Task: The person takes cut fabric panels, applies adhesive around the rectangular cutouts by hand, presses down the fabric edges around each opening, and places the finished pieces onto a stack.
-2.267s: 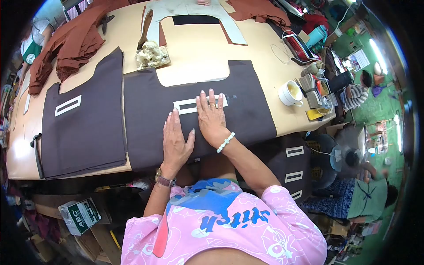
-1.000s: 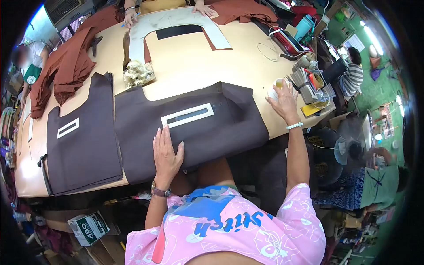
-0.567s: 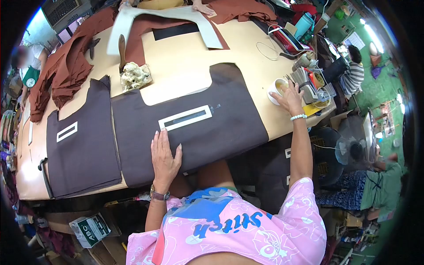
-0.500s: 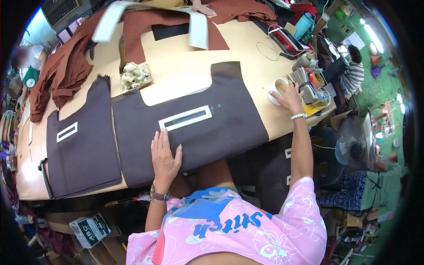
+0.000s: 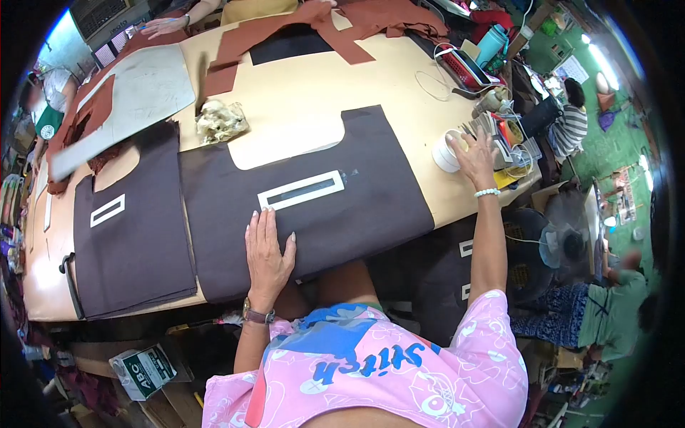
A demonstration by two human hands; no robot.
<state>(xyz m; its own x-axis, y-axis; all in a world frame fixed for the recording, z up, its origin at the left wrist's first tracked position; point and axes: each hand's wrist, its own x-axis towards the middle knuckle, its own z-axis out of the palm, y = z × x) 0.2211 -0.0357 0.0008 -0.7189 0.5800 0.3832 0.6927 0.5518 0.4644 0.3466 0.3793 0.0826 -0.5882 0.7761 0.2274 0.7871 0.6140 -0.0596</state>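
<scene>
A dark brown fabric panel (image 5: 357, 221) lies in front of me, with a white rectangular frame (image 5: 300, 190) on it. My left hand (image 5: 270, 250) rests flat on the panel, fingertips at the frame's lower left edge. At the right, my right hand (image 5: 474, 157) has its fingers spread beside a white cup (image 5: 446, 151), its thumb over the cup's rim. The cup's contents are out of sight. A second stack of dark fabric (image 5: 135, 242), bearing a smaller white frame (image 5: 108, 210), lies to the left.
Across the table (image 5: 300, 107), a co-worker's hand (image 5: 164, 26) is near a pale template (image 5: 146, 89) over rust-coloured fabric (image 5: 93, 118). A lumpy off-white clump (image 5: 220, 121) sits behind the panel. Behind my right hand are a cluttered holder (image 5: 510, 135) and a turquoise bottle (image 5: 492, 43).
My right hand has gone from the frame to the cup, while my left hand has stayed on the panel. The pale template has swung to the far left, uncovering rust-coloured fabric.
</scene>
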